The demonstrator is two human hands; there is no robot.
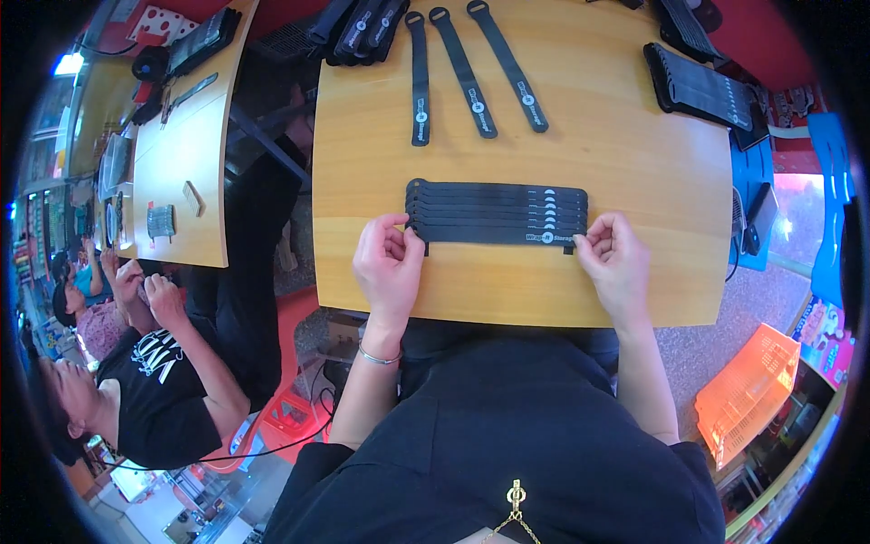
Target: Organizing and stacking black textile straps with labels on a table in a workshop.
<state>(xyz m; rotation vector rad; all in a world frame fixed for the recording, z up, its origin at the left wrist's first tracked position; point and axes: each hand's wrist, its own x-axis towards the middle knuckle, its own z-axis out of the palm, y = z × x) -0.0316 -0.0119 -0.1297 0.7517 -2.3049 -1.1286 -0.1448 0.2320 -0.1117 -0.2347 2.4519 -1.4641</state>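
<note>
Black fabric straps (489,215) lie overlapped in a stepped row on the wooden worktop (507,290), between the left hand (388,261) and the right hand (616,263). Each hand has thumb and forefinger drawn narrow at a near corner; whether they grip or merely steady it, I cannot tell. Aligning the ends seems the step in hand; the next move calls for even pressure on both sides. Fingers partly hide those corners, two dark tabs (568,250) under the near edge are unclear, and the upper-left strap bundle (359,34) is cut off.
</note>
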